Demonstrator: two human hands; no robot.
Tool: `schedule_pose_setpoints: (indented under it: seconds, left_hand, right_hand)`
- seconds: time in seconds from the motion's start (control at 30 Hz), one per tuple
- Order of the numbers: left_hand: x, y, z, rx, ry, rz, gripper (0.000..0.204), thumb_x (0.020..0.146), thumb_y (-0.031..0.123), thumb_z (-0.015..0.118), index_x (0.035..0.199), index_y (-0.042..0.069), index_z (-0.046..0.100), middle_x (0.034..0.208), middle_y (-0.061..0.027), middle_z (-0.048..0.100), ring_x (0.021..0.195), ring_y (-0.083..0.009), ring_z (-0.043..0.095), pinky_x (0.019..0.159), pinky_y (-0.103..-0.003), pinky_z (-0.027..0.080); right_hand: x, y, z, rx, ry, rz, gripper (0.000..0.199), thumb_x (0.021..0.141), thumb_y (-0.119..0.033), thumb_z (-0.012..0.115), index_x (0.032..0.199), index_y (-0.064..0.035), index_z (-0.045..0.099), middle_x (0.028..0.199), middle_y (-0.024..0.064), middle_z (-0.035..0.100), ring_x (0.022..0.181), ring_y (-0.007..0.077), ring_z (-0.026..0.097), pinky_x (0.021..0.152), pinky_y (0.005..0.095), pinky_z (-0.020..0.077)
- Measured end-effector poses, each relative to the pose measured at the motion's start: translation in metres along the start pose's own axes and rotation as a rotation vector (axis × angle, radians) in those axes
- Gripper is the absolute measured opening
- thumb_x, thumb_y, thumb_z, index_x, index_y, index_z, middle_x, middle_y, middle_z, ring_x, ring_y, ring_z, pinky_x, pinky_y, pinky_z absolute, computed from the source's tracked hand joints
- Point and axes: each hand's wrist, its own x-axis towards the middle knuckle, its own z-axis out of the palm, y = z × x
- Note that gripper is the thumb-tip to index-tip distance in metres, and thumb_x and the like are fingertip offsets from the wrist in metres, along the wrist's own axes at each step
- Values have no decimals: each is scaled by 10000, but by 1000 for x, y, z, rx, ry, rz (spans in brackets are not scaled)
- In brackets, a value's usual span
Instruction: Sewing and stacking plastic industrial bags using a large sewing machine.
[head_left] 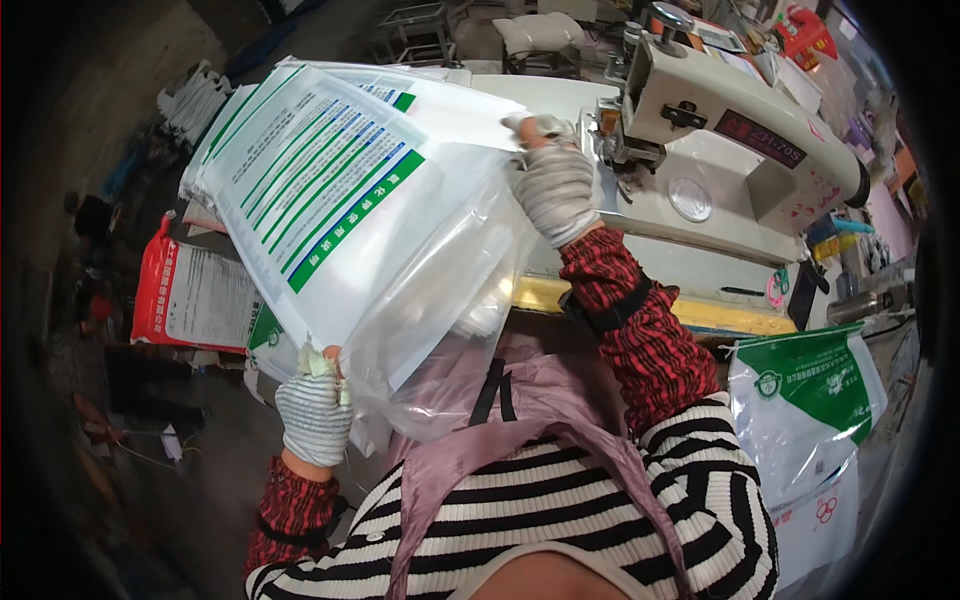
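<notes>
A white woven bag (365, 215) printed with green and blue stripes lies tilted in front of me, a clear plastic liner (440, 290) spilling from its near right edge. My left hand (314, 405), in a grey-white knit glove, pinches the bag's near corner. At the far right corner, beside the sewing machine, my right hand (553, 180) is closed on the edge of the bag and liner; its glove is similar, and its fingertips are slightly blurred. Beneath the held bag lies a stack of similar white bags (225, 125).
A cream industrial sewing machine (740, 120) stands at the right on a white table with a yellow front edge (650, 305). Finished-looking white and green bags (805, 390) hang at the lower right. A red and white bag (190, 285) lies at the left. Scissors (776, 287) rest near the machine.
</notes>
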Motion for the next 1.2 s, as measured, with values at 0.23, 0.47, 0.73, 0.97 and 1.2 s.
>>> schedule_pose_setpoints:
  seconds: [0.23,0.47,0.73,0.97,1.2]
  left_hand:
    - [-6,-34,-52,242,-21,-245,267,757,58,565,1023,41,584,838,-140,608,654,-303,596,566,-385,483]
    - [36,66,50,-466,-525,-380,261,881,222,547,1042,20,586,983,-194,600,867,-352,583,795,-439,467]
    - [-96,-149,131,-190,-175,-385,351,881,250,558,1137,11,565,1054,-156,621,723,-289,613,674,-413,498]
    - [-67,-117,24,81,-527,-481,379,900,262,543,1182,10,552,1082,-121,628,693,-232,618,639,-382,504]
    - [-31,-71,-39,-1448,752,-967,310,866,99,512,1151,-4,575,985,-123,617,929,-183,588,746,-313,475]
  right_hand:
    - [-14,-32,25,-21,-461,-319,112,748,-96,555,823,-121,635,751,138,617,717,310,598,649,399,479]
    - [-56,-83,2,0,-433,-422,86,749,-71,550,785,-111,617,659,84,567,630,280,574,585,406,472]
    - [-119,-35,-19,-20,-661,-438,99,722,-41,522,796,-99,553,667,105,528,666,273,568,602,387,456]
    - [-105,-57,-2,-104,-535,-489,103,787,-70,478,801,-84,579,661,107,528,667,293,556,638,403,450]
    - [-108,-46,-8,-44,-519,-468,108,787,-40,476,787,-72,579,666,118,532,624,298,543,605,406,431]
